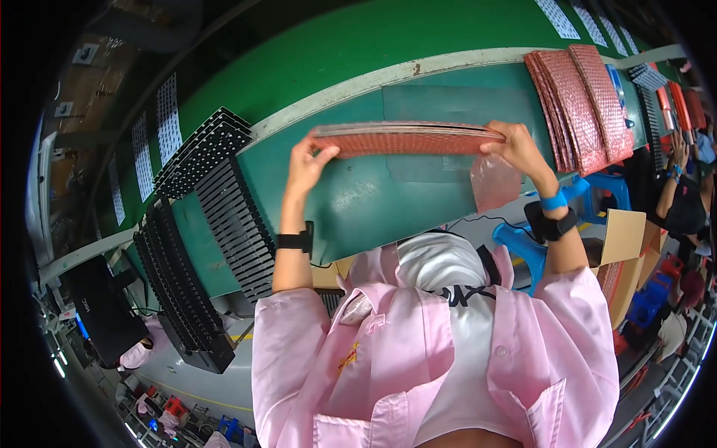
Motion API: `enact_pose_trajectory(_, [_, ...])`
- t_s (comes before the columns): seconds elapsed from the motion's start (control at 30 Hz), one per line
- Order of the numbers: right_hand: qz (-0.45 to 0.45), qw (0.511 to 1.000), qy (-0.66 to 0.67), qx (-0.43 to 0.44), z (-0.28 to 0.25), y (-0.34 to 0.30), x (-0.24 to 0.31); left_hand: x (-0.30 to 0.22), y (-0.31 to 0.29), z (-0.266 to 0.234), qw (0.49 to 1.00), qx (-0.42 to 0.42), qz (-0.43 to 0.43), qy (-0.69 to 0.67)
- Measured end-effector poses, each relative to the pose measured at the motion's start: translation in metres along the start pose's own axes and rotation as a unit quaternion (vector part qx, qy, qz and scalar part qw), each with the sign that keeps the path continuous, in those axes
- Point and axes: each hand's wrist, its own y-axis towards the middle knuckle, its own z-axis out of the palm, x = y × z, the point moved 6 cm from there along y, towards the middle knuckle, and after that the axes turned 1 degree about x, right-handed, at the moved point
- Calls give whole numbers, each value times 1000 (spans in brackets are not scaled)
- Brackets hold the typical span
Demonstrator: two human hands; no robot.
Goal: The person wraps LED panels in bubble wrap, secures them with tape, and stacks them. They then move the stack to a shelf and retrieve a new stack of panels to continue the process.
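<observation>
A red bubble-wrap bundle (pixel 407 143), long and thin, was held crosswise above the green tabletop (pixel 351 198), over the near part of a flat mat (pixel 455 106). The left hand (pixel 305 163) grasped its left end, thumb on the near side; the fingers of the right hand (pixel 520 151) pinched its right end, and a loose bubble-wrap flap (pixel 495 184) hung below them. The handling looked midway: this bundle was not yet set down, while a pile of red bubble-wrap packs (pixel 582 112) lay at the right, apparently dealt with. The black racks at the left were unwrapped; whether they belonged to this work could not be told. Counted: one held bundle, one flap, one pile whose packs overlapped too closely to number, and three rack groups: perforated (pixel 202 153), slatted (pixel 237 228) and ribbed (pixel 175 276).
</observation>
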Motion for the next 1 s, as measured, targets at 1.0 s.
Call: enact_pose_trajectory(1.0, [284,884,368,-49,48,-138,-58,-49,-19,-122,717,-409,42,563])
